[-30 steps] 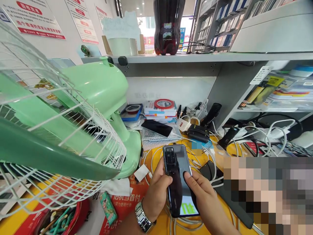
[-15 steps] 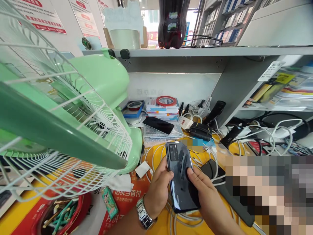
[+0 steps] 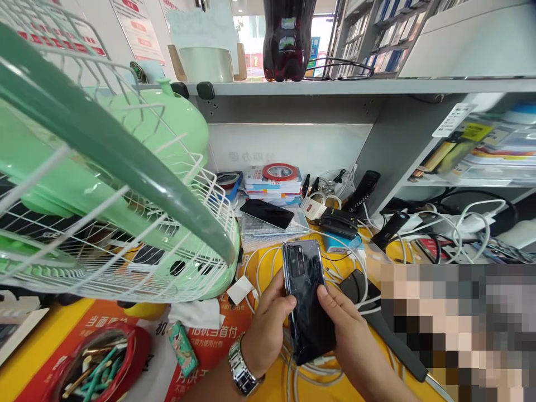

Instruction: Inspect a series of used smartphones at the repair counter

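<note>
A dark, glossy smartphone point(image 3: 309, 312) is held upright between both hands, its back and camera block facing me. My left hand point(image 3: 270, 321) grips its left edge, thumb on the back, with a metal watch point(image 3: 244, 368) on the wrist. My right hand point(image 3: 345, 321) closes on the opposite edge, thumb also lying on the back. The fingers beneath the phone are hidden. Coiled white cables point(image 3: 320, 373) lie on the yellow table below it. Beyond, a second phone point(image 3: 268, 213) rests dark screen up on bubble wrap.
A green fan point(image 3: 167, 195) with a white wire guard fills the left. In front stands a red ashtray point(image 3: 140, 349) of cigarette butts beside a green packet point(image 3: 183, 349). A grey shelf point(image 3: 293, 88) crosses above, bearing a dark bottle point(image 3: 288, 44). Tangled cables point(image 3: 456, 223) and a blurred area lie right.
The fan guard has swung round to the left of the view, and its green bar sits higher and farther right. The view has shifted slightly. Both hands keep hold of the smartphone.
</note>
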A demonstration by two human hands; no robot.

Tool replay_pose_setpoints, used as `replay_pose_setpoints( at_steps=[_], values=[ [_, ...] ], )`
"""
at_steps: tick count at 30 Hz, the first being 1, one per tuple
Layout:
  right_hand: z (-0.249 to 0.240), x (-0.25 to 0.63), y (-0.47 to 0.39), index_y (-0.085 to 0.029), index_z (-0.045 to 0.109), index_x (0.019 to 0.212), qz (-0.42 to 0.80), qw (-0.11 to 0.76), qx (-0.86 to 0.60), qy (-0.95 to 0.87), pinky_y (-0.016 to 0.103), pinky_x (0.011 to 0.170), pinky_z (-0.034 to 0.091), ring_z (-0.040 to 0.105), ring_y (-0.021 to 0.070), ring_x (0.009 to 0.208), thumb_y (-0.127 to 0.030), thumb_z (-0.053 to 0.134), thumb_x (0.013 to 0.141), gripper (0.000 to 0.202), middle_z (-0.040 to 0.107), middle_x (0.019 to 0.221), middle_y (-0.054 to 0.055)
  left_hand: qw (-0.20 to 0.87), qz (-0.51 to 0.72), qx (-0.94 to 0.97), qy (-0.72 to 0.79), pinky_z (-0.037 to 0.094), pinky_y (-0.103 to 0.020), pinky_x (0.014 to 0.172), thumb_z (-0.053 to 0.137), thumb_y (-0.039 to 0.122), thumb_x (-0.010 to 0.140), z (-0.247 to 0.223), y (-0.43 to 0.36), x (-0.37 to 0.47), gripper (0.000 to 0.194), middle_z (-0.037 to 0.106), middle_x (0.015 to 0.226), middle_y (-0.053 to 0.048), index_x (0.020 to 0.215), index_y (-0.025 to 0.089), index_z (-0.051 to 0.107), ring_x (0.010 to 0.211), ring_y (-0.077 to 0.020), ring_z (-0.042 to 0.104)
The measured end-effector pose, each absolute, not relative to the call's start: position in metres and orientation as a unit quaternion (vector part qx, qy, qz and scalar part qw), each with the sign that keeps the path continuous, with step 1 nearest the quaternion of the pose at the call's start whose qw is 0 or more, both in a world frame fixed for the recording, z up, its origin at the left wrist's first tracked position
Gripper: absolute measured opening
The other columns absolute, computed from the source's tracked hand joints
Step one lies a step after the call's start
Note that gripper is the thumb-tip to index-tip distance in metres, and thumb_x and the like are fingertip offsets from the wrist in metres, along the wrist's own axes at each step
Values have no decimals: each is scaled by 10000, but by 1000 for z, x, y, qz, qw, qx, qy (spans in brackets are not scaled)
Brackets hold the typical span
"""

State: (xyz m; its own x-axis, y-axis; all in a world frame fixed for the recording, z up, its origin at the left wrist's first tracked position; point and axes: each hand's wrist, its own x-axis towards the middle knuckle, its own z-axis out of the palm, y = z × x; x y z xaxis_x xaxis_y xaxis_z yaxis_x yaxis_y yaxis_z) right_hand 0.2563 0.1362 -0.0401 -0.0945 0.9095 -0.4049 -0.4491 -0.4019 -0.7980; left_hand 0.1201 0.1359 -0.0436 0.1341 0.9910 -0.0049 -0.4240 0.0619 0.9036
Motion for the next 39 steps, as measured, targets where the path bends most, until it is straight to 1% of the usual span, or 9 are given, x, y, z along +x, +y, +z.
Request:
replay_pose_setpoints(
  at_steps=[5,9,11,15,18,22,27,34,39],
  values=[
    [-38,256,134,-197,701,823,710,486,-444,-251,269,586,477,541,133,521,-520,753,727,341,639,602,-17,675,555,396,283,339,-400,1114,572,317,879,-43,135,123,472,604,1356,-45,1349,274,556,1291,-282,494],
    [-49,256,132,-171,572,600,786,402,-388,-265,197,368,228,258,54,324,-631,626,774,494,378,352,-69,662,533,436,296,400,-376,1040,618,322,892,-46,132,128,499,594,1335,-73,1365,321,461,1200,-235,557],
    [-57,256,132,-176,514,524,822,350,-355,-275,195,337,164,221,44,293,-683,613,731,557,330,318,-72,655,545,425,306,461,-343,931,655,318,871,-46,133,131,474,656,1188,-66,1294,311,443,1042,-193,622],
    [-56,257,133,-146,580,535,855,290,-312,-295,205,366,311,447,93,350,-690,617,701,569,530,432,20,653,580,358,328,497,-233,622,706,346,827,-41,137,131,541,675,963,1,1237,322,354,693,-112,637],
    [-41,258,132,-102,721,802,855,302,-321,-273,270,568,495,662,183,583,-658,548,793,583,709,708,114,648,572,331,378,368,-165,407,695,344,834,-37,141,127,643,668,971,22,1334,348,291,446,-35,506],
    [-30,258,132,-150,709,1083,853,347,-329,-210,409,839,527,713,264,860,-638,502,873,571,753,947,121,604,593,330,419,476,-173,610,730,326,805,-37,146,121,675,676,1059,-21,1386,280,388,695,-68,610],
    [-39,258,134,-195,628,1266,812,420,-370,-167,424,981,475,687,264,1018,-512,598,880,500,753,1051,84,572,589,373,433,504,-252,787,726,374,806,-43,147,120,668,679,1023,-33,1399,262,440,904,-146,631],
    [-38,256,136,-202,657,1223,787,446,-395,-163,413,993,469,657,265,1086,-465,643,855,453,742,1099,69,556,584,411,426,480,-286,872,673,402,849,-45,140,120,659,647,1170,-47,1441,303,399,993,-158,615],
    [-40,254,138,-200,731,1025,745,458,-440,-204,348,925,488,655,239,1022,-492,678,814,364,751,1010,49,534,581,478,385,467,-288,878,684,374,846,-49,137,120,664,644,1013,-21,1448,321,409,940,-150,598]
  ],
)
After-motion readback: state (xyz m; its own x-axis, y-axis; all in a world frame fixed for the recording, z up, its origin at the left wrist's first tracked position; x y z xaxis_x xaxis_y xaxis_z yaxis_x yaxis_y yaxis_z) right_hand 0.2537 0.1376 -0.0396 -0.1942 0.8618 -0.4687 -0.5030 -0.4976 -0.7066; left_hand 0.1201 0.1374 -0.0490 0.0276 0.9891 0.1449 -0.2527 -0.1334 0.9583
